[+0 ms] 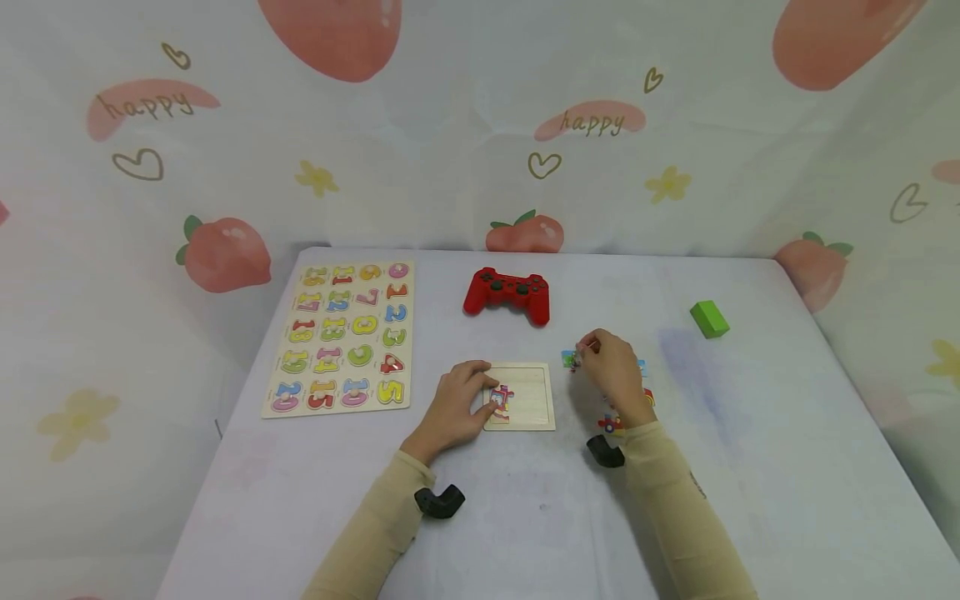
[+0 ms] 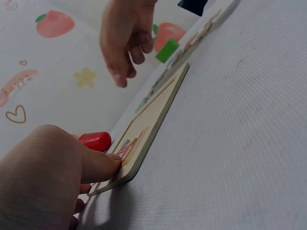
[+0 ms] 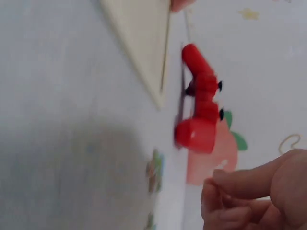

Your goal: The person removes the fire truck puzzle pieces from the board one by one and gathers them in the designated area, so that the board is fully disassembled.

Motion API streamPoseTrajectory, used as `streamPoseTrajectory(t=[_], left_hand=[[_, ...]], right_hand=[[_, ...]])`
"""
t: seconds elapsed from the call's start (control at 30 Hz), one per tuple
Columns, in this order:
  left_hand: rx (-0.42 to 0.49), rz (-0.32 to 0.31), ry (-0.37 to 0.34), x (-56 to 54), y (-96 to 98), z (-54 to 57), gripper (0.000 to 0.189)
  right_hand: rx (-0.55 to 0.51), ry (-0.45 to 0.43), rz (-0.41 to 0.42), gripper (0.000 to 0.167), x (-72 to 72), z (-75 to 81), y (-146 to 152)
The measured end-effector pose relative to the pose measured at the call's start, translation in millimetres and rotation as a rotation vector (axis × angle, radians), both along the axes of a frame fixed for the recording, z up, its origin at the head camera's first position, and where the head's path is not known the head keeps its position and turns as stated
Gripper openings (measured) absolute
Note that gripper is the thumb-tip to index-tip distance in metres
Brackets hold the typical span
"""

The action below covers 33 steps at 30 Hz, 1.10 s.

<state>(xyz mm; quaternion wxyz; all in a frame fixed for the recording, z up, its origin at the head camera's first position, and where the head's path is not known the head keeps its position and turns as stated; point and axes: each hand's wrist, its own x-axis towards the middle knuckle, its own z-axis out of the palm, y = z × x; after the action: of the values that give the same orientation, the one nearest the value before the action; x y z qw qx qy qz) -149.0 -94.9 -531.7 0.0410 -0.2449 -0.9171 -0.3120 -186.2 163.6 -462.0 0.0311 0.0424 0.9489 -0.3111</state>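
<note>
My left hand rests over the left edge of a shallow wooden puzzle board. Its thumb touches a brightly printed puzzle piece lying in the board's left end. Another finger reaches toward the top left corner, and the remaining fingers sit outside the edge. To the right of the board, my right hand hovers over loose puzzle pieces. Its thumb and forefinger come close together at the tips, with nothing showing between them. Some loose pieces are partly hidden under this hand.
A red game controller lies behind the puzzle board. On the left is a large wooden number board filled with coloured numerals. A green block sits at the back right. Another loose piece lies near the right wrist.
</note>
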Motion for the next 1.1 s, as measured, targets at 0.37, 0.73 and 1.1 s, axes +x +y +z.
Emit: streamPoseTrajectory(t=[0.37, 0.73, 1.1], left_hand=[[0.004, 0.009, -0.025, -0.4, -0.3, -0.2, 0.027], [-0.022, 0.016, -0.049, -0.5, 1.0, 0.0, 0.038], [-0.041, 0.001, -0.041, -0.4, 0.8, -0.3, 0.048]], right_hand=[[0.016, -0.072, 0.366, 0.018, 17.6, -12.9, -51.8], [0.039, -0.025, 0.413, 0.017, 26.9, -23.3, -72.3], [0.011, 0.015, 0.396, 0.015, 28.7, -22.4, -75.9]])
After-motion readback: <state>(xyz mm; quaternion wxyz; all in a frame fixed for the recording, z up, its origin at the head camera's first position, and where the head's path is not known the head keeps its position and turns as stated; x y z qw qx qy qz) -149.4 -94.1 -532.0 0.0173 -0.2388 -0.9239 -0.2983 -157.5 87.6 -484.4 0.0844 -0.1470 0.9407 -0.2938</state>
